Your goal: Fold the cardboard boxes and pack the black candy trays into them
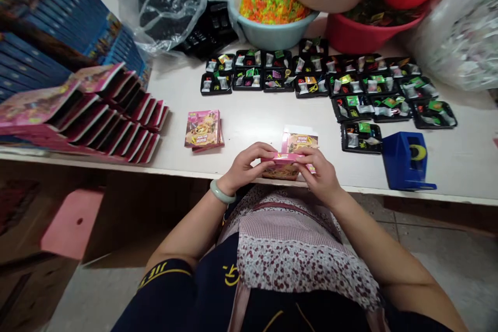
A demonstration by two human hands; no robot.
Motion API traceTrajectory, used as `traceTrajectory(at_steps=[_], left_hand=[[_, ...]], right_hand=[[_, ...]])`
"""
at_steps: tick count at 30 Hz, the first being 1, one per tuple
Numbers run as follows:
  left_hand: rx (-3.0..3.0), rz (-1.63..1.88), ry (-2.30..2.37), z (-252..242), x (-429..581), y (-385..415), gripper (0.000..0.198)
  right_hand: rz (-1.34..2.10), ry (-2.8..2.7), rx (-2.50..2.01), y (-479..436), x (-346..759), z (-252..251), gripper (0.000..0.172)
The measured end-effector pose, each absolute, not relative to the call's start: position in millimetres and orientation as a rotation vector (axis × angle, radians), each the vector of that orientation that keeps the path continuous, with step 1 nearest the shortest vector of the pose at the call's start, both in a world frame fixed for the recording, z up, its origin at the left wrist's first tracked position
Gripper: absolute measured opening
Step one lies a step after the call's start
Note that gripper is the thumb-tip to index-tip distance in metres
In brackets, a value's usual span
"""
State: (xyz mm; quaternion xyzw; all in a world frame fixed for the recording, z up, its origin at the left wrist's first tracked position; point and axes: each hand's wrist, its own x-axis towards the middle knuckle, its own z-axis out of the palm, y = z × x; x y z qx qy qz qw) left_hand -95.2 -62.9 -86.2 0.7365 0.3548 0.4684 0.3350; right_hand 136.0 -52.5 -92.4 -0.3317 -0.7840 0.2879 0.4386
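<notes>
Both my hands grip a small pink box (pixel 282 169) at the table's front edge, its narrow side facing up. My left hand (pixel 251 165) pinches its left end, and my right hand (pixel 319 172) pinches the right end. Just behind it lies another pink printed carton (pixel 298 141), partly covered by my right hand. Further left, a printed box (pixel 202 129) rests on top of another one.
Stacked pink boxes (pixel 89 114) and blue boxes (pixel 89 21) stand at the left. Filled black trays (pixel 360 137) sit in rows behind and to the right, near a blue tape dispenser (pixel 406 161). Basins (pixel 272 33) and plastic bags (pixel 459 36) line the back.
</notes>
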Motion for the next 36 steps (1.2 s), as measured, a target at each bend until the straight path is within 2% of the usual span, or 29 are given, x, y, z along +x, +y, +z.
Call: traceTrajectory(at_steps=[2,5,8,11,14,17,24,32,34,36], left_hand=[[1.812,1.268,0.988,-84,-90,-61,0.02],[1.755,1.46,1.041,-81,-75,-54,0.02],[1.795,1.633,1.033,-84,-53,-43,0.02],[1.924,1.617,1.058,-93,-36,-34,0.026],[2.076,1.564,1.082,-99,-33,-27,0.033],[2.137,1.562,1.105,-99,-36,-22,0.037],[2.125,1.545,1.175,-99,-35,-23,0.04],[2.148,1.476,1.152,-99,-37,-22,0.04],[2.191,1.467,1.139,-97,-35,-24,0.038],[2.228,1.436,1.122,-94,-32,-28,0.032]], right_hand=[[0.803,-1.901,-0.872,-55,137,-87,0.012],[0.886,-1.774,-1.012,-56,171,-76,0.021],[0.571,-1.648,-1.384,-60,242,-71,0.017],[0.131,-1.58,-1.823,-69,316,-73,0.023],[-0.063,-1.567,-2.08,-72,359,-78,0.027],[0.018,-1.541,-2.096,-67,370,-84,0.028],[0.645,-0.936,-1.695,-73,366,-107,0.044],[0.227,-1.253,-1.915,-85,375,-116,0.025],[0.282,-1.305,-1.935,-89,364,-108,0.025],[0.528,-1.325,-1.808,-92,334,-97,0.024]])
